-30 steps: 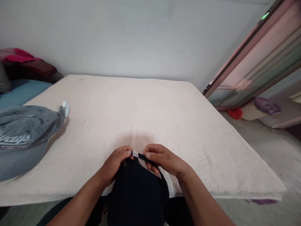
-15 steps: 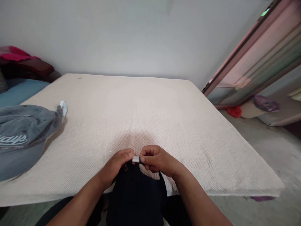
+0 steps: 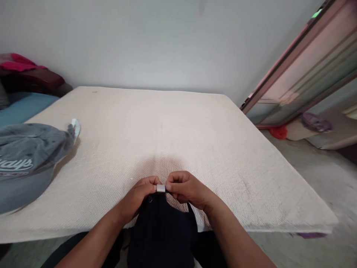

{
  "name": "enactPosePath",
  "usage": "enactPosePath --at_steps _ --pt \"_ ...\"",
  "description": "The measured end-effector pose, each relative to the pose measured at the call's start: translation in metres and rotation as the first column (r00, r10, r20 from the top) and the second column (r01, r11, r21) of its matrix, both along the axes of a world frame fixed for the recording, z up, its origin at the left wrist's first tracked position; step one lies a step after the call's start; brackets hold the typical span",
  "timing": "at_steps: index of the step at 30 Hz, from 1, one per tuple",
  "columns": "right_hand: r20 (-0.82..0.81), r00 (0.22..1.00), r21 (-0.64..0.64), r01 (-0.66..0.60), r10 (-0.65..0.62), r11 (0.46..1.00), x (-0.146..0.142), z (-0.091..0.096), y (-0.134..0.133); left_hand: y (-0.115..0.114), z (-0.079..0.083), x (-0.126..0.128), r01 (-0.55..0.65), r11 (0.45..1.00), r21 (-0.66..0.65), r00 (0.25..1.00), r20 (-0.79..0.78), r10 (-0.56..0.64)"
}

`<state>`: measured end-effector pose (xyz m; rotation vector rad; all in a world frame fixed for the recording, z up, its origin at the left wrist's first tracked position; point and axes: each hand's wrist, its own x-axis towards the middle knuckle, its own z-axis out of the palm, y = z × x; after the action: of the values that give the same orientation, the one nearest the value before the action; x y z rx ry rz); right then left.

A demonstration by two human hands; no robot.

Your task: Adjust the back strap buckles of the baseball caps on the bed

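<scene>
A dark navy cap (image 3: 164,230) is at the table's front edge, its back opening turned up toward my hands. A small silver buckle (image 3: 161,188) sits on the cap's strap, between my fingertips. My left hand (image 3: 141,193) is closed at the buckle's left side, thumb against it. With thumb and fingers pinched, my right hand (image 3: 185,188) grips the dark strap just right of the buckle. Most of the strap is hidden by my fingers. A small metal eyelet (image 3: 150,199) shows on the cap below my left fingers.
A grey cap (image 3: 30,160) with white lettering lies at the left on the cream cloth-covered table (image 3: 173,123). Beyond the table stands a pale wall (image 3: 145,44). To the right are a glass-panelled frame (image 3: 287,59) and a red bag (image 3: 278,132) on the floor.
The buckle has tilted slightly, showing more of its flat face. Both hands stay almost in place, still gripping at the strap.
</scene>
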<state>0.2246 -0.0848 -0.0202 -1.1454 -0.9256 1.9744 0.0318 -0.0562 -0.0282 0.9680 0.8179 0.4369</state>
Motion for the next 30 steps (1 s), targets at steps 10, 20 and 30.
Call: enactPosePath --at_steps 10,20,30 --pt "-0.065 0.998 0.017 -0.027 0.028 0.999 0.005 -0.001 0.001 0.000 0.003 -0.001 0.016 1.000 -0.007 1.000 -0.025 -0.016" --pt "-0.016 0.985 0.065 -0.170 0.171 0.983 0.021 0.001 -0.003 0.003 0.005 -0.001 -0.041 0.999 -0.025 0.998 -0.048 0.040" --pt "0.070 0.996 0.046 -0.063 0.059 0.997 0.016 -0.003 0.000 0.003 -0.001 -0.002 -0.022 1.000 -0.022 1.000 0.015 0.022"
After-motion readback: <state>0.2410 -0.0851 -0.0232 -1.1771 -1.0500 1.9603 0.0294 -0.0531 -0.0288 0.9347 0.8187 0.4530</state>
